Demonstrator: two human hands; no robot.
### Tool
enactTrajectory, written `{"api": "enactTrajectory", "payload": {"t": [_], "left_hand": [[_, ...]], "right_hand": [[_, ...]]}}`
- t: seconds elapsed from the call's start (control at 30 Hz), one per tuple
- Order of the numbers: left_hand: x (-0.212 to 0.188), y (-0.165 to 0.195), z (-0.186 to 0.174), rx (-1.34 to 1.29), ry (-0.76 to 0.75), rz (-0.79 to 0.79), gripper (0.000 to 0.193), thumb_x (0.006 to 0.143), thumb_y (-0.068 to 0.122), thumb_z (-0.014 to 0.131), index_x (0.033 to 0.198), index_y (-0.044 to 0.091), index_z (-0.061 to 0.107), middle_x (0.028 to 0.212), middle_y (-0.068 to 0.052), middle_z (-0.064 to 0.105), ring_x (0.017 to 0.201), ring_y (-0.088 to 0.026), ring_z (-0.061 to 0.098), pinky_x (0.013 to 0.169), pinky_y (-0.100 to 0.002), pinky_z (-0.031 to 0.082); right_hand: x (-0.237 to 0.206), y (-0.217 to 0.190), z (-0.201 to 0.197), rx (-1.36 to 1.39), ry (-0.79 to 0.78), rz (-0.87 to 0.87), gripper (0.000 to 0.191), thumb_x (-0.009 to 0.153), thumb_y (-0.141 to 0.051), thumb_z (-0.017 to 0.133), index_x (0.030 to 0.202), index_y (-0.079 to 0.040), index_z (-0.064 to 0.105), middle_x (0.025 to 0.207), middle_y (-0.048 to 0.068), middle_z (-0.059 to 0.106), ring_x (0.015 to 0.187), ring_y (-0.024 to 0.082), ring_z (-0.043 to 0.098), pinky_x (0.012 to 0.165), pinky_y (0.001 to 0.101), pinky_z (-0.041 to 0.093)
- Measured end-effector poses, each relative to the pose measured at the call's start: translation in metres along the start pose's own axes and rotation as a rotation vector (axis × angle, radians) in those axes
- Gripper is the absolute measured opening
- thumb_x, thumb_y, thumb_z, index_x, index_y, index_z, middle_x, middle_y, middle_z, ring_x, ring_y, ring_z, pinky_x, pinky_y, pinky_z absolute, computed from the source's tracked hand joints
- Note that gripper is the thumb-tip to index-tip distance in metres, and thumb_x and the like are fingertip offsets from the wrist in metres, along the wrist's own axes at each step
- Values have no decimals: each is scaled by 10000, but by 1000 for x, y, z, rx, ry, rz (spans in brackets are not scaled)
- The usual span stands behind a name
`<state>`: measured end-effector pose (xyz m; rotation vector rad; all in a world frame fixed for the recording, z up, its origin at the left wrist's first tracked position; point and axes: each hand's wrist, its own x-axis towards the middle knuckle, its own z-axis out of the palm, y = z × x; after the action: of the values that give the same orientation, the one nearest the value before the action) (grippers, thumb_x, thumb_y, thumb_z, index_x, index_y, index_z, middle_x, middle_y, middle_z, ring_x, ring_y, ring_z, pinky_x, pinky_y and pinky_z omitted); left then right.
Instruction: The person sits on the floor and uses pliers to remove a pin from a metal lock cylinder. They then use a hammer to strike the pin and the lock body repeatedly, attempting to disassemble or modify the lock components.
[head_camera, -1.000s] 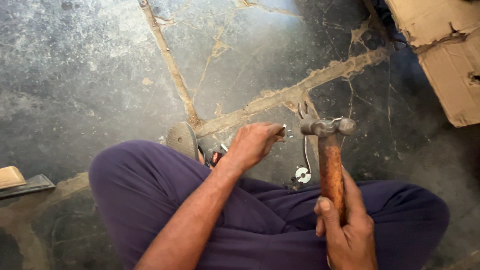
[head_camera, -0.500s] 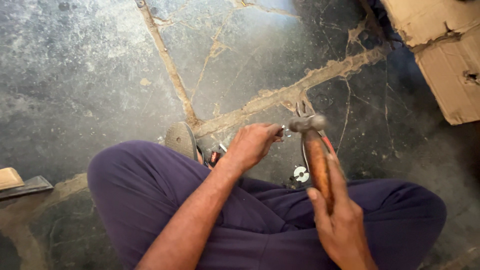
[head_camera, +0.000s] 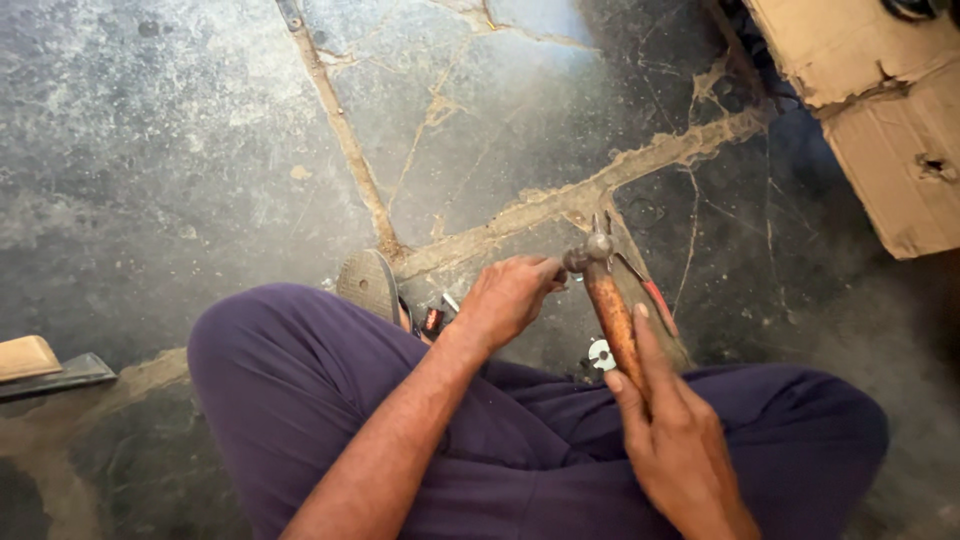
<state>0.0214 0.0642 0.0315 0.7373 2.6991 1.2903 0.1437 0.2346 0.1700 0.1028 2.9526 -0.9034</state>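
Head cam: hammer (head_camera: 612, 312) in R hand (head_camera: 675, 440)

cracked grey stone floor (head_camera: 180, 150) | torn cardboard box (head_camera: 880, 120) top right | wooden block (head_camera: 25, 357) on dark flat bar (head_camera: 60, 377) far left | sandal sole (head_camera: 368, 285) by purple trouser knee (head_camera: 270, 360) | small white disc (head_camera: 601, 354) on floor

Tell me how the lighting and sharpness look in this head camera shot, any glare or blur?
Head view: a pale sheen of glare on the cracked stone floor at the top; the lower right corner falls into shadow; the hammer and right hand are slightly soft, the left hand fairly crisp; the cardboard box is brightly lit.
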Motion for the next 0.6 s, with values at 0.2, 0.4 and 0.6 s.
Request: {"api": "enactTrajectory", "payload": {"t": [0.2, 0.4, 0.6], "left_hand": [[-5, -3, 3, -7, 11, 16, 114, 963, 166, 623, 1027, 81, 664, 973, -131, 709, 960, -378, 682, 767, -501, 530], [-2, -9, 10, 14, 3, 42, 151, 908, 84, 588, 1033, 92, 672, 963, -132, 714, 942, -382, 687, 763, -502, 536], [-6, -8, 7, -43, 29, -8, 138, 924, 84, 587, 1034, 87, 670, 963, -144, 719, 928, -379, 695, 768, -482, 547]], "right_hand": [[-21, -15, -22, 84, 240, 100, 727, 987, -214, 627, 1653, -79, 367, 1047, 243, 715, 864, 367, 724, 700, 448, 610], [-4, 2, 3, -39, 92, -40, 663, 963, -207, 639, 1571, -107, 394, 1185, 255, 705, 981, 411, 733, 759, 464, 587], [-13, 9, 8, -11, 73, -50, 645, 942, -205, 633, 1541, -107, 413, 1291, 246, 675, 1062, 420, 705, 809, 462, 573]]}}
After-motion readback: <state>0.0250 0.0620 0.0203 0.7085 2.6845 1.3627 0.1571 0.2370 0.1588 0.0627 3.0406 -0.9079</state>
